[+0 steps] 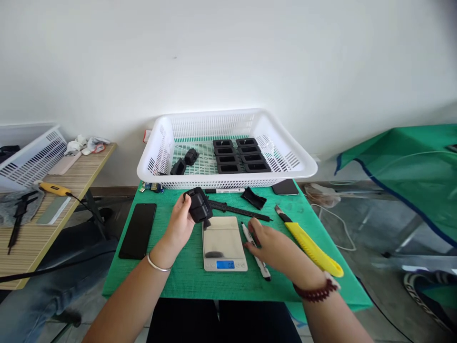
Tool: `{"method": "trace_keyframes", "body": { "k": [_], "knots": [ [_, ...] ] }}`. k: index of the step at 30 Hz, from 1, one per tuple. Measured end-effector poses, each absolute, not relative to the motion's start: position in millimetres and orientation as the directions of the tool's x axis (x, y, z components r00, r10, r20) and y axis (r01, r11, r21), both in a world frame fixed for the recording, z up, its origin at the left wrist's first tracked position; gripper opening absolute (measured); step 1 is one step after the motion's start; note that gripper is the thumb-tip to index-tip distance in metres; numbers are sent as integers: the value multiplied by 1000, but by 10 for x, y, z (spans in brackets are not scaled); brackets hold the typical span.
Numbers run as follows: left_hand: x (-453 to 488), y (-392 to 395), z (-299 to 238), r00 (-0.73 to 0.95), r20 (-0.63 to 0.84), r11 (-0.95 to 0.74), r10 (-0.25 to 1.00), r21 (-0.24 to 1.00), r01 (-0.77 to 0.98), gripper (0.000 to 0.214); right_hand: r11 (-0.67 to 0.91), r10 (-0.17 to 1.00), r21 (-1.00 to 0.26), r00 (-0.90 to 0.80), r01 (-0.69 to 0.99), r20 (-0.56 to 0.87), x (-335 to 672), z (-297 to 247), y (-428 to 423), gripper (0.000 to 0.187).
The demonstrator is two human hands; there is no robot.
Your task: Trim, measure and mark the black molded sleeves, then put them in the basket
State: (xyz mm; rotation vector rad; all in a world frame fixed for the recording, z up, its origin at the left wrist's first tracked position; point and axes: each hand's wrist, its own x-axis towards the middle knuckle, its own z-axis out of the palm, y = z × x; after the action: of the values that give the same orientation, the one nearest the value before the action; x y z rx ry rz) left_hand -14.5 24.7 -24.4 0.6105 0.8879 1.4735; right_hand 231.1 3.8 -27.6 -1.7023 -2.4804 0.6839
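My left hand [183, 216] is closed on a black molded plastic part [198, 205], raised near the back left corner of a small digital scale [224, 240]. The scale has a shiny plate and a lit blue display. Just right of it lies a white marker [262, 267] with black ends. Over this marker hovers my right hand [269, 240], thumb and fingers curved and apart; whether they touch it is hard to tell. Behind the scale rest a black caliper [243, 210], another marker [228, 190] and a curved black piece [253, 197].
A white plastic basket [228, 180] at the back holds several black rectangular parts [228, 158]. A dark phone [137, 231] lies left, a yellow utility knife [314, 247] right, on the green-covered table [178, 286]. A person's leg in jeans [82, 276] shows beside the wooden table [67, 209].
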Motion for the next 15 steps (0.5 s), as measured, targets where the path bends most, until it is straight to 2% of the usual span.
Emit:
{"method": "trace_keyframes", "body": {
  "k": [1, 3, 5, 7, 8, 10, 12, 15],
  "knots": [
    [-141, 237, -241, -102, -129, 47, 986, 817, -574, 30, 305, 910, -405, -389, 862, -142, 2316, -307, -11, 18],
    [-133, 214, -230, -72, -113, 53, 991, 825, -562, 32, 373, 904, -550, -425, 748, 34, 2341, -313, -62, 18],
    [-127, 192, -216, -38, -81, 46, 996, 831, -554, 31, 462, 872, -723, -414, 514, 262, 2372, -235, -52, 19],
    [-123, 174, -209, -18, -44, 26, 999, 834, -552, 29, 490, 862, -848, -259, 203, 436, 2376, -95, 5, 22],
    [-121, 168, -208, -20, -27, 12, 999, 835, -551, 29, 475, 871, -879, -160, 34, 464, 2359, -15, 46, 25],
    [-119, 160, -212, -38, -6, -16, 999, 836, -548, 29, 401, 894, -891, -122, -215, 432, 2276, 131, 145, 29],
    [-118, 157, -219, -55, 4, -34, 998, 836, -548, 30, 375, 893, -880, -142, -291, 428, 2132, 218, 250, 34],
    [-123, 153, -219, -70, 10, -46, 997, 840, -541, 30, 385, 863, -885, -237, -262, 446, 1864, 166, 359, 32]
  ]
}}
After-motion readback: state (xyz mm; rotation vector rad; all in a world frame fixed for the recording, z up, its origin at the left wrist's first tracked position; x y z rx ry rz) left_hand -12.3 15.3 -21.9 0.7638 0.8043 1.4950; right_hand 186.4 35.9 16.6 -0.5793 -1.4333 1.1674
